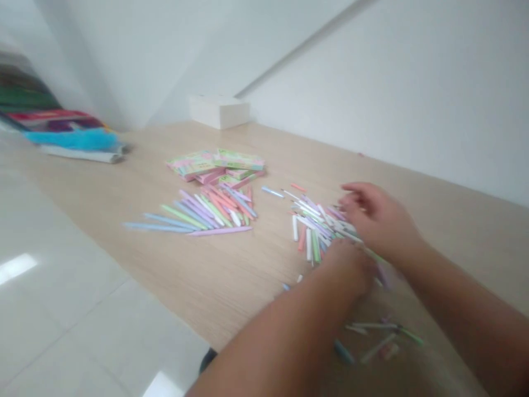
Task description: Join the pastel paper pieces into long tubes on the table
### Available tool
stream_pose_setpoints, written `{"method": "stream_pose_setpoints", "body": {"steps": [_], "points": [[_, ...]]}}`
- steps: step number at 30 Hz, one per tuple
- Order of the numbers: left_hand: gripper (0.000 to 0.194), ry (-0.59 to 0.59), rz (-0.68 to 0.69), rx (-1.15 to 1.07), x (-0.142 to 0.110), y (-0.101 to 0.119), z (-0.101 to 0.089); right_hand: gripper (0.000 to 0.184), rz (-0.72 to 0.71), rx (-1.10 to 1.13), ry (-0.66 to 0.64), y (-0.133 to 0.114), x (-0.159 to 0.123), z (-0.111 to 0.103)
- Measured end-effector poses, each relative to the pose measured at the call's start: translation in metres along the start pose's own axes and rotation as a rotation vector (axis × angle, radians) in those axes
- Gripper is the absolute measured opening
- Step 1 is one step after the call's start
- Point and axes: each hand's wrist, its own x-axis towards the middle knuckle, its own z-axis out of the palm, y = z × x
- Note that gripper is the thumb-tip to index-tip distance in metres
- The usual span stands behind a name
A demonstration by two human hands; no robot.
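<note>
On a light wood tabletop [124, 264] lies a loose heap of pastel pens [316, 229], with white, green, pink and lilac barrels crossing each other. My right hand [378, 219] hangs over the heap's right side with its fingers curled, touching or just above the pens. My left hand [346, 270] sits at the heap's near edge, its fingers hidden and blurred. Whether either hand holds a pen is hard to tell. A few stray pens [374, 337] lie nearer me, below both hands.
Farther left, a fan of pastel pens [206, 212] lies beside stacked pink-and-green cardboard packets [215, 166]. A white box [219, 110] stands against the wall. Folded colourful fabric [70, 138] lies at the table's far left. A tiled floor [82, 325] shows beyond the table's left edge.
</note>
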Motion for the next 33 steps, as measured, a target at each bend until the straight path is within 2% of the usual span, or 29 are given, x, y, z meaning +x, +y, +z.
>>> {"method": "stream_pose_setpoints", "body": {"steps": [2, 4, 5, 6, 8, 9, 11, 14, 18, 22, 27, 30, 33], "points": [[0.03, -0.007, 0.008, 0.088, 0.0, 0.003, 0.004, 0.043, 0.161, -0.045, 0.095, 0.073, -0.043, -0.044], [0.031, -0.006, 0.012, 0.147, -0.001, 0.003, 0.005, 0.045, 0.334, -0.162, 0.078, 0.149, -0.089, -0.08], [0.032, -0.007, 0.015, 0.156, -0.001, 0.003, 0.005, 0.049, 0.391, -0.218, 0.02, 0.184, -0.11, -0.095], [0.031, -0.016, 0.012, 0.165, -0.001, 0.002, 0.006, 0.052, 0.447, -0.259, 0.019, 0.215, -0.128, -0.106], [0.03, -0.024, 0.019, 0.188, 0.0, 0.001, 0.006, 0.058, 0.572, -0.272, -0.019, 0.258, -0.153, -0.117], [0.029, -0.024, 0.023, 0.193, 0.001, 0.0, 0.007, 0.06, 0.562, -0.269, -0.065, 0.27, -0.158, -0.118], [0.027, -0.023, 0.035, 0.188, 0.002, -0.001, 0.008, 0.063, 0.463, -0.282, -0.121, 0.275, -0.155, -0.108], [0.025, -0.012, 0.057, 0.178, 0.003, -0.003, 0.01, 0.07, 0.256, -0.28, -0.218, 0.26, -0.13, -0.077], [0.022, -0.012, 0.07, 0.179, 0.002, -0.004, 0.01, 0.071, 0.155, -0.212, -0.258, 0.238, -0.084, -0.031], [0.022, -0.008, 0.074, 0.172, 0.001, -0.004, 0.009, 0.069, 0.2, -0.053, -0.21, 0.225, -0.038, 0.0], [0.024, -0.025, 0.051, 0.171, 0.001, -0.001, 0.007, 0.057, 0.222, 0.016, -0.181, 0.215, 0.017, 0.025], [0.025, -0.025, 0.053, 0.18, 0.001, 0.0, 0.007, 0.051, 0.195, 0.043, -0.187, 0.212, 0.037, 0.033], [0.024, -0.009, 0.059, 0.18, 0.001, 0.0, 0.008, 0.044, 0.132, 0.053, -0.208, 0.21, 0.043, 0.036]]}}
